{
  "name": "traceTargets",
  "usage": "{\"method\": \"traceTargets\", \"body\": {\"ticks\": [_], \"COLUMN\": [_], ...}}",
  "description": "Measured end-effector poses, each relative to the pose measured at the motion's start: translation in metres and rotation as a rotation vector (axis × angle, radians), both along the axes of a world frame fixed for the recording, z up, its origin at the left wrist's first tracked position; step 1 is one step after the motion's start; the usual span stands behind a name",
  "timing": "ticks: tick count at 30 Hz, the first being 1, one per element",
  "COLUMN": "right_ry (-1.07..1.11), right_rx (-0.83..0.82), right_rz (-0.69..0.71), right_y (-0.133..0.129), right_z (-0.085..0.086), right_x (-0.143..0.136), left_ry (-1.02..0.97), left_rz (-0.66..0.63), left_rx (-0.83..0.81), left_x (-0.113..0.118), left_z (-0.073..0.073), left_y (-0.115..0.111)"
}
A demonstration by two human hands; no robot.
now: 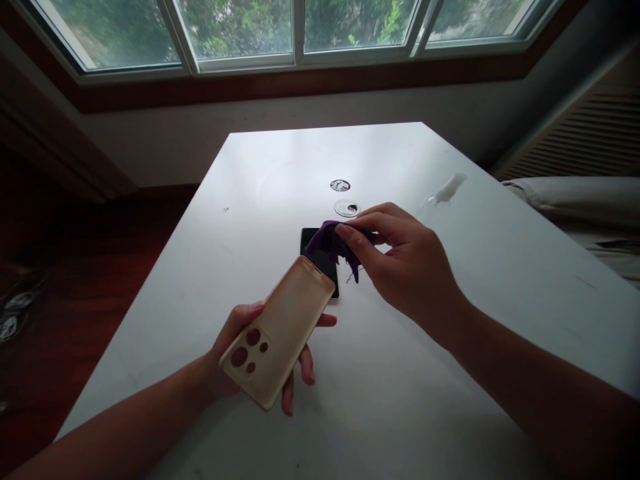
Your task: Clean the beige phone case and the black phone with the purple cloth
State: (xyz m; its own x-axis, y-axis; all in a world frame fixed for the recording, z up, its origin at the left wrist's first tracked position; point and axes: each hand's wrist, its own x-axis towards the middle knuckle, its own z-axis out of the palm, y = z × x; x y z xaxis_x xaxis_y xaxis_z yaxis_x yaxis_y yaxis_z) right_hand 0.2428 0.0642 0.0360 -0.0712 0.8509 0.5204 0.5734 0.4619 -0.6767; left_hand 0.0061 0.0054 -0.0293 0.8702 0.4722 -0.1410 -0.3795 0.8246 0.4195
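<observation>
A beige phone case (286,327) with round camera holes lies tilted in my left hand (239,328), whose thumb rests along its edge while the fingers support it from below. Its far end overlaps a dark phone (311,239) that lies on the white table. Between the thumb and fingers of my right hand (400,247) is a crumpled purple cloth (331,239) with loose threads. This cloth hangs just beyond the case's upper end, over the phone.
The white table (190,293) has a round grommet hole (340,185) with its loose disc cover (347,209) beside it. Toward the right sits a pale patch (450,189). Behind the table are a wall and a window (240,30); a cushion (575,200) is at right.
</observation>
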Motion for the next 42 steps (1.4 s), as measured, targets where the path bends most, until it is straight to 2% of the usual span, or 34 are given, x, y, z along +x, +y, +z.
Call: {"method": "traceTargets", "body": {"ticks": [4, 7, 10, 13, 17, 21, 25, 28, 31, 34, 40, 42], "right_ry": [-0.007, 0.116, 0.274, 0.276, 0.187, 0.046, -0.144, -0.327, -0.416, -0.353, -0.105, -0.111], "right_rx": [-0.115, -0.191, -0.191, -0.182, -0.165, -0.084, -0.023, 0.060, 0.115, 0.079, -0.176, -0.214], "right_rz": [0.007, 0.015, 0.010, 0.000, 0.020, 0.021, -0.054, -0.141, -0.181, -0.128, 0.222, 0.260], "right_y": [-0.002, -0.006, -0.008, -0.007, -0.004, -0.002, 0.003, 0.008, 0.009, 0.005, -0.010, -0.011], "right_z": [0.007, 0.012, 0.014, 0.013, 0.010, 0.008, 0.004, 0.002, 0.004, 0.006, 0.004, 0.002], "right_x": [0.001, 0.001, 0.001, 0.001, 0.000, 0.001, 0.007, 0.012, 0.015, 0.014, 0.006, 0.005], "left_ry": [-0.070, -0.091, -0.088, -0.087, -0.067, -0.069, -0.040, -0.031, -0.033, -0.035, 0.010, 0.037], "left_rz": [-0.033, -0.034, -0.043, -0.049, -0.058, -0.071, -0.047, -0.072, -0.096, -0.100, -0.117, -0.122], "left_rx": [-0.039, -0.048, -0.057, -0.109, -0.185, -0.175, -0.159, -0.169, -0.183, -0.187, -0.217, -0.215], "left_x": [0.001, 0.000, -0.001, -0.004, -0.005, -0.004, -0.005, -0.009, -0.012, -0.011, -0.001, 0.001], "left_z": [0.006, 0.007, 0.007, 0.006, 0.009, 0.011, 0.008, 0.005, 0.004, 0.003, -0.003, -0.003], "left_y": [-0.001, -0.001, -0.001, -0.001, -0.002, -0.002, -0.001, 0.000, 0.000, -0.001, -0.001, 0.000]}}
